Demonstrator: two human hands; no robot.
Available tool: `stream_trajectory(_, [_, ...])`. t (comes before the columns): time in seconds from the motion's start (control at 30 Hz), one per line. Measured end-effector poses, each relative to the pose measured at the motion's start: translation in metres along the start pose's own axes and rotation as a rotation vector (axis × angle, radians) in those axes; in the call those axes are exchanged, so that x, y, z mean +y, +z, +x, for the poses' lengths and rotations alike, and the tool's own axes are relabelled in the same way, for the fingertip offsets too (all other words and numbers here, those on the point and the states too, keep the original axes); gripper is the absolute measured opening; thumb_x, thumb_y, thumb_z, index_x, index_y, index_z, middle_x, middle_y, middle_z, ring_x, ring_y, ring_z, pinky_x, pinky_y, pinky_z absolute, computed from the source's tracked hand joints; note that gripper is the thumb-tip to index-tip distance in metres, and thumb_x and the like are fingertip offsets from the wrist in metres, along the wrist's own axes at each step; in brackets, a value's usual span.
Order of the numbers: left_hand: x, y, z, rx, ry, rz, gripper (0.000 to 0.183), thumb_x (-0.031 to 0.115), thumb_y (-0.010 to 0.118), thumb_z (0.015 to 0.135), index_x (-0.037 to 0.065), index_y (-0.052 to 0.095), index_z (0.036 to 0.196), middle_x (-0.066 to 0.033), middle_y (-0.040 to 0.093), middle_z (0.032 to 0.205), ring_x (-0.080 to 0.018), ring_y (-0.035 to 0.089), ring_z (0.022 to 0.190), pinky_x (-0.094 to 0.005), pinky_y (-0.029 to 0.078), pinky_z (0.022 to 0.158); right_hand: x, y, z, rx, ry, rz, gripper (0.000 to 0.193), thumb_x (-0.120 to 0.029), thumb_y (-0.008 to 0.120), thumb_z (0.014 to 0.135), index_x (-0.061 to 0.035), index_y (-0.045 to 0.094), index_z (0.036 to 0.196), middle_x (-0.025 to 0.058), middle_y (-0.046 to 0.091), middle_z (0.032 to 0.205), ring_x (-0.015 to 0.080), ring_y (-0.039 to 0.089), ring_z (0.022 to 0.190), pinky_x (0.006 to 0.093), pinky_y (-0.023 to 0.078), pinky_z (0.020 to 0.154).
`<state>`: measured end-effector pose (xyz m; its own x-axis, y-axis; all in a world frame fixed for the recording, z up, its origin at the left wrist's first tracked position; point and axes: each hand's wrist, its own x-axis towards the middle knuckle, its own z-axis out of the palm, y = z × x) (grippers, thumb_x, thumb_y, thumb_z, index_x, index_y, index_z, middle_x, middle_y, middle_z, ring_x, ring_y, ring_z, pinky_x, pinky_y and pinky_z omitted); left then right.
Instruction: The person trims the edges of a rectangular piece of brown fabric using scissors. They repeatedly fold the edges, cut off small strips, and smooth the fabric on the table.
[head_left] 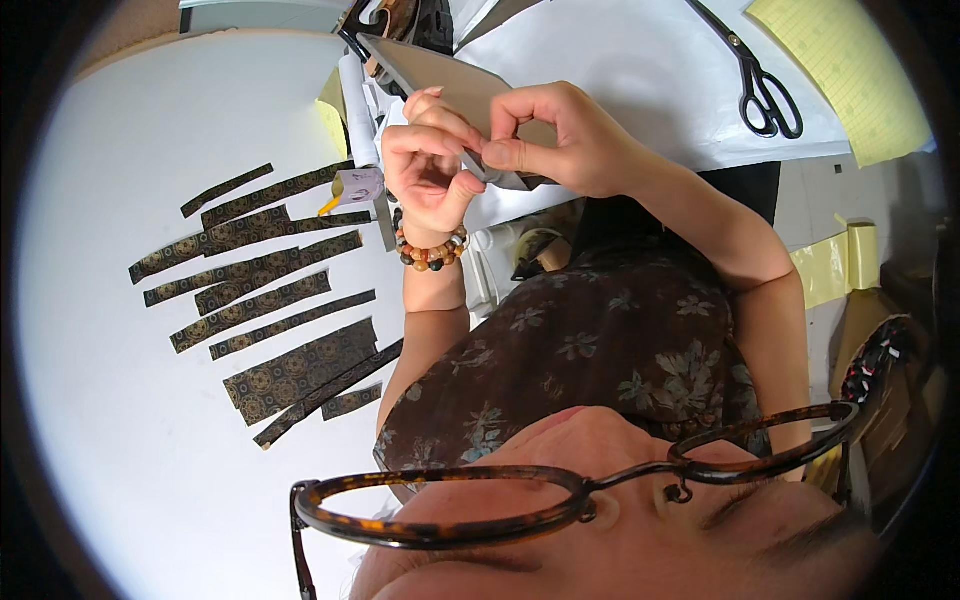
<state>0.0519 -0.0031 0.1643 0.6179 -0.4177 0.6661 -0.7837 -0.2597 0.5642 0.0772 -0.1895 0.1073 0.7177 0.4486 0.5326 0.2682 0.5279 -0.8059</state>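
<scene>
My left hand [428,165] wears beaded bracelets [432,255] and grips the near end of a flat grey-brown board [455,90], its thumb below the edge and its fingers bent above it. The board slants away from me toward the far side. My right hand [568,140] pinches at the same near edge with thumb and forefinger, close to the left fingertips. Any small piece between those fingertips is hidden. To the left of my hands, several strips of dark gold-patterned material [265,268] lie spread out, with one wider piece [302,368] among them.
Black-handled scissors [765,100] lie on the white work surface [650,60] at far right, near yellow lined sheets [850,75]. A small purple-and-white item [360,185] sits beside the strips on the white left table [110,380]. A yellow roll [862,255] is at right.
</scene>
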Motion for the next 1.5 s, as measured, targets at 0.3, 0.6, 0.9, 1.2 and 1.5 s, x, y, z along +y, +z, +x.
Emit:
stream_trajectory(0.3, [-0.002,0.0,-0.004,0.022,0.0,-0.059,0.053,0.036,0.088,0.081,0.01,0.051,0.109,-0.0074,0.06,0.096,-0.0182,0.061,0.083,-0.048,0.032,0.111,-0.005,-0.007,0.009,-0.12,0.012,-0.081,0.023,-0.015,0.073,0.092,-0.001,0.061,0.079,0.0008,0.061,0.073,0.0091,0.054,0.074,0.027,0.045,0.072])
stream_trajectory(0.6, [-0.002,-0.001,-0.004,0.026,-0.009,-0.09,0.053,0.036,0.088,0.08,0.008,0.053,0.109,-0.009,0.056,0.101,-0.0194,0.061,0.084,-0.0465,0.033,0.111,-0.011,-0.009,0.012,-0.156,0.053,-0.117,0.022,-0.015,0.073,0.091,-0.0009,0.061,0.079,0.0012,0.061,0.072,0.0095,0.054,0.074,0.0271,0.044,0.071])
stream_trajectory(0.9, [0.003,-0.003,-0.002,0.006,-0.061,-0.087,0.05,0.037,0.088,0.079,0.004,0.061,0.106,-0.0093,0.055,0.102,-0.0222,0.056,0.094,-0.0442,0.037,0.103,-0.02,-0.008,-0.002,-0.023,0.085,-0.119,0.019,-0.014,0.072,0.091,-0.0015,0.061,0.081,0.0022,0.061,0.07,0.0123,0.056,0.07,0.0296,0.047,0.078])
stream_trajectory(1.2, [0.022,-0.001,0.02,-0.124,-0.117,0.112,0.029,0.029,0.076,0.076,0.003,0.064,0.077,-0.0085,0.057,0.087,-0.026,0.051,0.086,-0.0416,0.036,0.092,-0.015,-0.011,-0.005,0.071,-0.221,-0.409,0.013,-0.02,0.067,0.096,-0.0114,0.063,0.087,-0.0022,0.06,0.07,0.0179,0.058,0.063,0.0464,0.034,0.112])
stream_trajectory(1.5, [0.045,-0.001,0.032,-0.181,-0.267,0.277,0.016,0.002,0.072,0.076,0.005,0.058,0.068,-0.0006,0.058,0.071,-0.0178,0.056,0.072,-0.0453,0.032,0.111,-0.028,-0.026,-0.022,0.263,-0.073,-0.82,0.01,-0.013,0.063,0.096,-0.0086,0.066,0.105,0.0038,0.065,0.075,0.0237,0.065,0.071,0.0452,0.047,0.1])
